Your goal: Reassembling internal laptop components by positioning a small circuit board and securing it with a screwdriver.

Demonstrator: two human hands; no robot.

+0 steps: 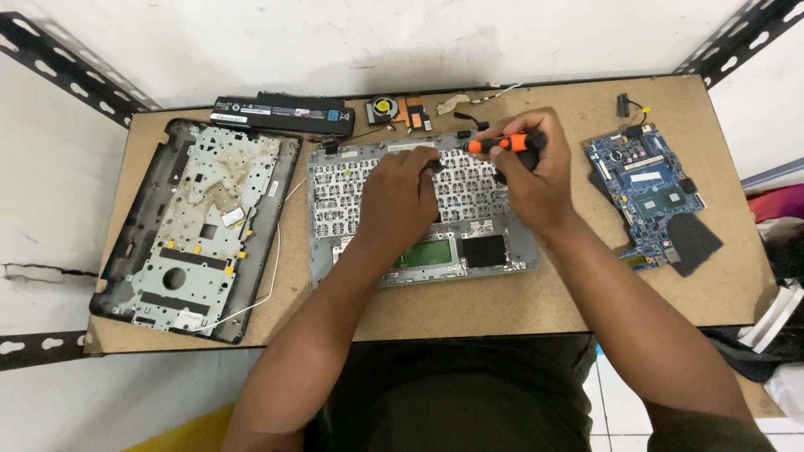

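Right hand wrapped round orange-and-black screwdriver, fingers pressed tight on the handle, tool lying almost flat and pointing left over the back edge of the upturned laptop palmrest. Tip hidden behind the hands, so contact point impossible to tell. Left hand laid palm-down on the keyboard backplate, fingers curled loosely toward the tip, probably steadying the frame or guiding the bit; pinching anything or not, cannot tell.

Palmrest sat mid-desk, near the front edge, square to the body, likely for reach with both hands.

Removed parts parked clear of the work zone: bottom cover at the desk's left side, inside facing up; black battery and fan with copper heatpipe along the back edge; blue motherboard toward the right edge, black pad touching its lower corner. Thin white cable trailed between cover and palmrest.
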